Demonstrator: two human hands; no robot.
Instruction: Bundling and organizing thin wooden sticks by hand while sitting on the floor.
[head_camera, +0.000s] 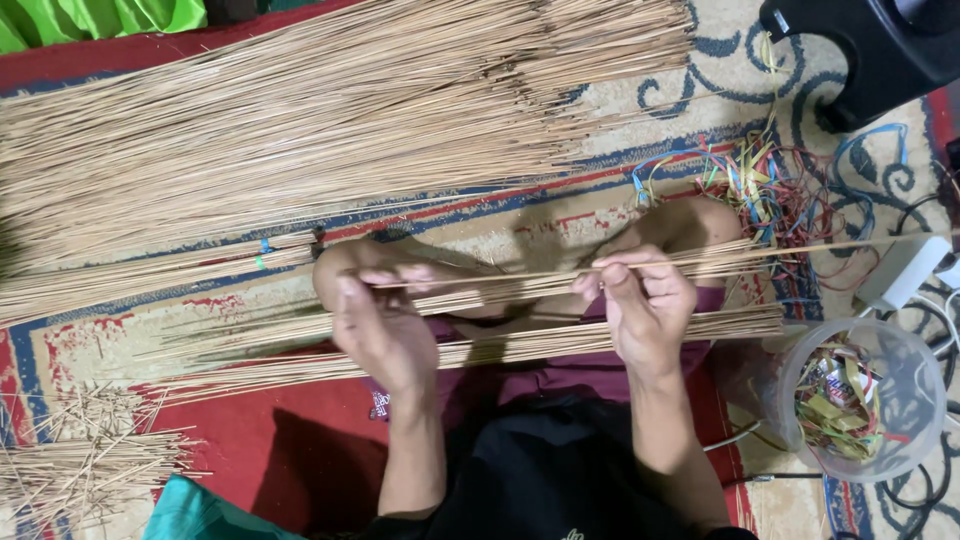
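Patterned carpet (620, 215) in red, cream and blue covers the floor where a person sits cross-legged, knees up under the work. At far left a scatter of short, snapped stick offcuts (80, 465) lies loose, with a corner of teal cloth (195, 515) cut off by the bottom edge. Above them a great heap of thin, straw-coloured sticks (300, 120) fans across the carpet, dry and straight; a green cloth (90, 20) shows only partly at the top edge.

Across the lap lies a smaller sheaf of long sticks (480, 345), running well past both knees. The left hand (385, 330) rests above it, fingers curled and pinching a thin bundle of sticks (500, 285) at one end. The right hand (645, 305) pinches the same bundle further along, fingers closed narrowly round it; the tips run on to the right.

Beyond the right knee sits a tangle of coloured plastic strips (765, 185). A clear plastic tub (865, 400) holds more scraps, and a black stool (870, 50) is cut off at the top corner. White cabling at far right is hard to make out.
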